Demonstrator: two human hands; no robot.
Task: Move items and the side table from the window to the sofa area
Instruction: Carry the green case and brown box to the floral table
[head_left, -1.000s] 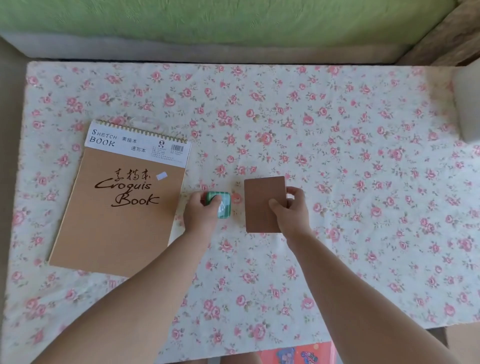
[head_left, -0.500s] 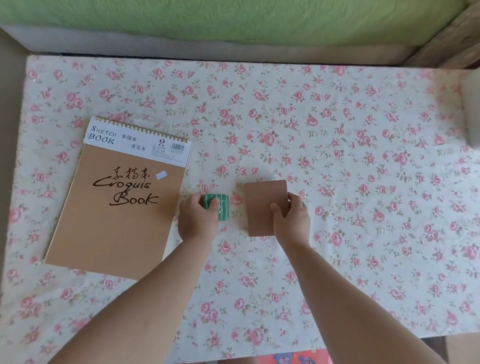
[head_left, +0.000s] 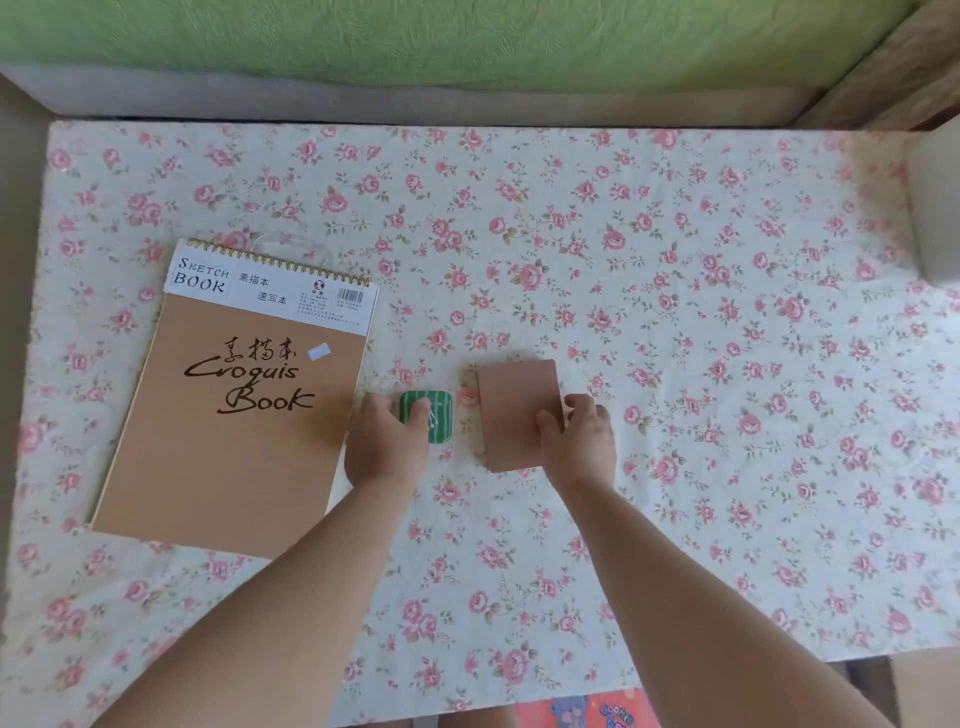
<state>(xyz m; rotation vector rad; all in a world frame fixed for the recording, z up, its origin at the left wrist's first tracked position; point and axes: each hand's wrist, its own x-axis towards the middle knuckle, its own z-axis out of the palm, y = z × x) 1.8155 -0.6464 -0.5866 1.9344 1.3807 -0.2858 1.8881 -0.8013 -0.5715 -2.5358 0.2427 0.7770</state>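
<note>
The side table (head_left: 675, 467) wears a cloth printed with pink roses and fills most of the view. On it, left of centre, lies a brown spiral sketch book (head_left: 239, 415). My left hand (head_left: 387, 441) grips a small green striped case (head_left: 434, 415) that rests on the cloth. Just to the right, my right hand (head_left: 579, 436) holds the right edge of a small brown notebook (head_left: 514, 410), thumb on its cover. A clear, glassy thing (head_left: 291, 244) shows faintly behind the sketch book's top edge.
A green sofa cover (head_left: 467, 47) with a grey edge runs along the table's far side. A pale box-like object (head_left: 937, 208) stands at the table's right edge. A red printed item (head_left: 587, 712) peeks out below the near edge.
Both hands stay on the green case and the brown notebook. The view has shifted slightly, so the table sits a little lower in frame.
</note>
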